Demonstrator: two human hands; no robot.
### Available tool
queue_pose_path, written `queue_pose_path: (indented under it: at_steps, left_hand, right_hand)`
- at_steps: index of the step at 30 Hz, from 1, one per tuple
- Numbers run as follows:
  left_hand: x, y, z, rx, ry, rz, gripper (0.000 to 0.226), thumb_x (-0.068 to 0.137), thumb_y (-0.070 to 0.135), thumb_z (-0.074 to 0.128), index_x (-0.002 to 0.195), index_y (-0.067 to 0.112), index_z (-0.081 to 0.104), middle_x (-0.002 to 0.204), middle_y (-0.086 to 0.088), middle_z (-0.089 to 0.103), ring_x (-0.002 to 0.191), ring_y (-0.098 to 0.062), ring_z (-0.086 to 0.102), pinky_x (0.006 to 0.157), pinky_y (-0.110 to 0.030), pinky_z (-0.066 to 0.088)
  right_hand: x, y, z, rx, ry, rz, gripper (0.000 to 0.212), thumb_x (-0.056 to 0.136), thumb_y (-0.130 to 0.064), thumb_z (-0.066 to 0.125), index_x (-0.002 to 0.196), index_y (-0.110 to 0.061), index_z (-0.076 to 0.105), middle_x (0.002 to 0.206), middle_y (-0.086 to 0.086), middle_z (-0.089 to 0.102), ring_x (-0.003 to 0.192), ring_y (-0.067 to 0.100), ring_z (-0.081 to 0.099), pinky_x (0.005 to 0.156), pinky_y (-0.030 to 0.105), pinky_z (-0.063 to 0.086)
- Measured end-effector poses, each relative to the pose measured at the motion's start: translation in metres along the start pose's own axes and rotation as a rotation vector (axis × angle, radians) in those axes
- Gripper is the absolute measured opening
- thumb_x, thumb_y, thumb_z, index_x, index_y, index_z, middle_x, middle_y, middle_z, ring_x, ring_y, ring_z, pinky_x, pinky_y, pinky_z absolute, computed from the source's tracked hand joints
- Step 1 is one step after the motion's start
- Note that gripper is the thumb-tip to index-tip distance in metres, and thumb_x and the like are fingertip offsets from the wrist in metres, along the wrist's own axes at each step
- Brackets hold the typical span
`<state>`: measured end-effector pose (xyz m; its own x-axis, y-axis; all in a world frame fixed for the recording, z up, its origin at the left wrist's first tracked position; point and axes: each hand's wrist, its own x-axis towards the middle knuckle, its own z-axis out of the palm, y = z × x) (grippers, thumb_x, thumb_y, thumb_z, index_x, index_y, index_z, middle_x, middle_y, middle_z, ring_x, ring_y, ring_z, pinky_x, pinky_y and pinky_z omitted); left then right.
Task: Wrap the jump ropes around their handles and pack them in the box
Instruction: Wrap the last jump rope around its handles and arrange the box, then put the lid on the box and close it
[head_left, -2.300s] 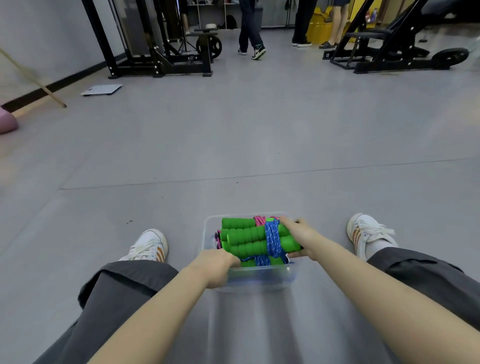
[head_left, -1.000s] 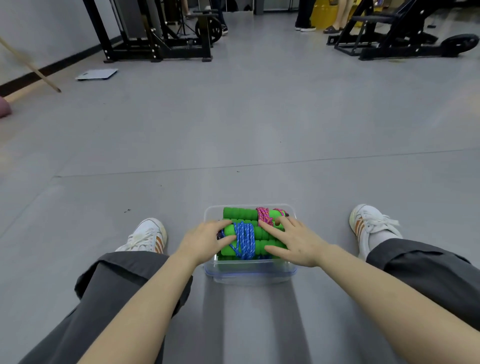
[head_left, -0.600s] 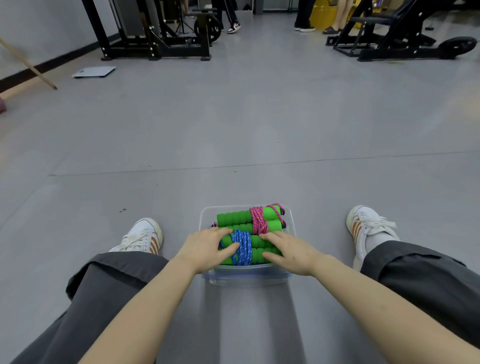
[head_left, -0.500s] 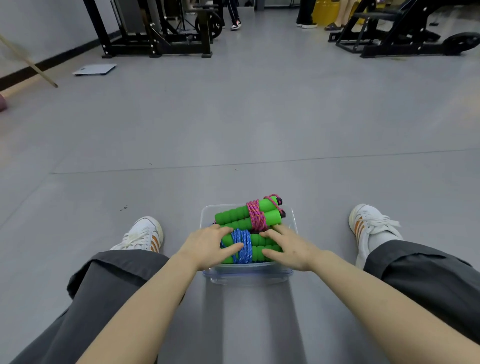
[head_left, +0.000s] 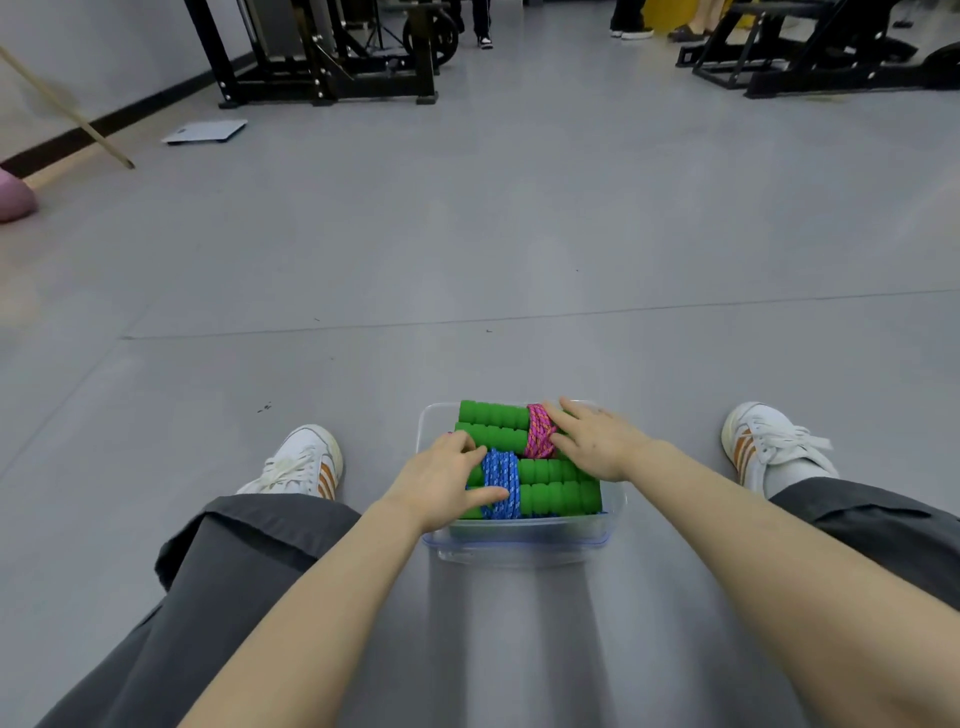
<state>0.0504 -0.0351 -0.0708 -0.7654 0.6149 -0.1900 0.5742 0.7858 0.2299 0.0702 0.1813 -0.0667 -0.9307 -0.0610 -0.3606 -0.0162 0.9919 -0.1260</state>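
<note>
A clear plastic box (head_left: 524, 540) sits on the grey floor between my feet. Two bundled jump ropes with green foam handles lie side by side in it. The near bundle (head_left: 558, 488) is wound with blue rope, the far bundle (head_left: 493, 423) with pink rope. My left hand (head_left: 441, 480) rests with spread fingers on the left end of the blue bundle. My right hand (head_left: 592, 439) presses flat on the right end of the pink bundle and hides that end.
My white sneakers (head_left: 296, 462) (head_left: 769, 441) flank the box, with my grey trouser legs (head_left: 218, 577) on both sides. Black gym frames (head_left: 322, 62) (head_left: 810, 57) stand far back. A flat white scale (head_left: 205, 131) and a wooden pole (head_left: 67, 106) lie at the far left.
The pink bundle, tilted up half a second ago, now lies flat in the box. My right hand has moved from the blue bundle onto the pink one.
</note>
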Motion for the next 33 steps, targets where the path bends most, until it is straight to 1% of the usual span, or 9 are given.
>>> queue_pose_path:
  at_steps: [4, 9, 13, 16, 19, 22, 26, 30, 33]
  left_hand:
    - [0.002, 0.001, 0.007, 0.064, 0.006, -0.004, 0.069, 0.091, 0.056, 0.042, 0.144, 0.013, 0.034, 0.133, -0.003, 0.042, 0.125, -0.018, 0.036, 0.099, -0.031, 0.037]
    - [0.003, 0.003, 0.010, 0.188, 0.064, 0.005, 0.072, 0.090, 0.063, 0.037, 0.145, 0.017, 0.034, 0.132, -0.001, 0.043, 0.125, -0.018, 0.036, 0.103, -0.031, 0.029]
    - [0.000, 0.001, 0.007, -0.099, 0.245, -0.118, 0.085, 0.075, 0.078, 0.036, 0.140, 0.024, 0.041, 0.137, -0.001, 0.039, 0.130, -0.017, 0.033, 0.106, -0.031, 0.026]
    - [0.006, 0.003, 0.010, -0.337, 0.457, -0.408, 0.078, 0.086, 0.059, 0.049, 0.144, 0.011, 0.031, 0.145, -0.013, 0.033, 0.135, -0.027, 0.030, 0.108, -0.039, 0.028]
    - [0.014, -0.001, 0.010, -0.735, 0.325, -0.745, 0.069, 0.091, 0.045, 0.052, 0.138, -0.003, 0.035, 0.138, -0.023, 0.044, 0.123, -0.035, 0.045, 0.098, -0.038, 0.037]
    - [0.012, -0.007, 0.014, -0.774, 0.201, -0.771, 0.042, 0.095, 0.027, 0.049, 0.122, -0.005, 0.049, 0.124, -0.022, 0.056, 0.106, -0.035, 0.053, 0.082, -0.033, 0.040]
    - [0.004, -0.009, 0.016, -0.724, 0.263, -0.751, 0.021, 0.096, 0.011, 0.044, 0.114, 0.002, 0.047, 0.121, -0.025, 0.055, 0.107, -0.037, 0.053, 0.079, -0.035, 0.039]
    - [0.003, -0.018, 0.007, -0.669, 0.375, -0.782, 0.030, 0.093, 0.003, 0.038, 0.122, 0.004, 0.048, 0.116, -0.025, 0.058, 0.104, -0.038, 0.055, 0.082, -0.039, 0.043]
    - [0.008, -0.035, -0.004, -0.678, 0.452, -0.792, 0.035, 0.092, 0.001, 0.037, 0.124, 0.007, 0.050, 0.116, -0.025, 0.058, 0.105, -0.040, 0.055, 0.084, -0.040, 0.044]
  right_hand:
    - [0.002, -0.006, 0.013, -0.084, 0.019, 0.102, 0.052, 0.100, -0.038, 0.014, 0.149, -0.027, 0.001, 0.158, 0.007, 0.006, 0.145, 0.027, 0.010, 0.118, 0.048, 0.004]
    - [-0.002, -0.020, 0.013, -0.286, 0.091, 0.192, 0.052, 0.099, -0.038, 0.013, 0.149, -0.028, 0.003, 0.152, 0.013, 0.021, 0.138, 0.033, 0.021, 0.115, 0.055, 0.007]
    - [-0.012, -0.010, 0.017, 0.102, 0.301, 0.230, 0.054, 0.097, -0.031, 0.028, 0.149, -0.024, 0.013, 0.152, 0.014, 0.023, 0.137, 0.032, 0.024, 0.115, 0.047, 0.016]
    - [-0.012, 0.001, 0.020, 0.489, 0.474, 0.432, 0.050, 0.096, -0.022, 0.035, 0.141, -0.003, 0.028, 0.139, 0.023, 0.038, 0.127, 0.037, 0.037, 0.104, 0.041, 0.031]
    - [-0.011, 0.012, 0.025, 0.700, 0.266, 0.575, 0.033, 0.097, -0.026, 0.035, 0.105, 0.000, 0.055, 0.112, 0.027, 0.055, 0.116, 0.040, 0.052, 0.095, 0.041, 0.041]
    - [-0.013, 0.013, 0.032, 0.730, 0.199, 0.522, 0.029, 0.093, -0.016, 0.040, 0.064, -0.015, 0.038, 0.091, 0.019, 0.053, 0.096, 0.037, 0.062, 0.085, 0.039, 0.049]
    - [-0.006, 0.018, 0.042, 0.700, 0.265, 0.499, 0.033, 0.094, -0.012, 0.034, 0.061, -0.017, 0.031, 0.087, 0.021, 0.055, 0.093, 0.039, 0.063, 0.074, 0.034, 0.044]
    - [-0.003, 0.021, 0.044, 1.102, 0.403, 0.490, 0.024, 0.095, -0.016, 0.033, 0.081, -0.009, 0.051, 0.084, 0.024, 0.058, 0.064, 0.028, 0.052, 0.063, 0.038, 0.049]
    - [-0.001, 0.027, 0.059, 1.236, 0.408, 0.634, 0.021, 0.095, -0.012, 0.032, 0.091, -0.007, 0.052, 0.079, 0.015, 0.051, 0.062, 0.025, 0.047, 0.056, 0.031, 0.042]
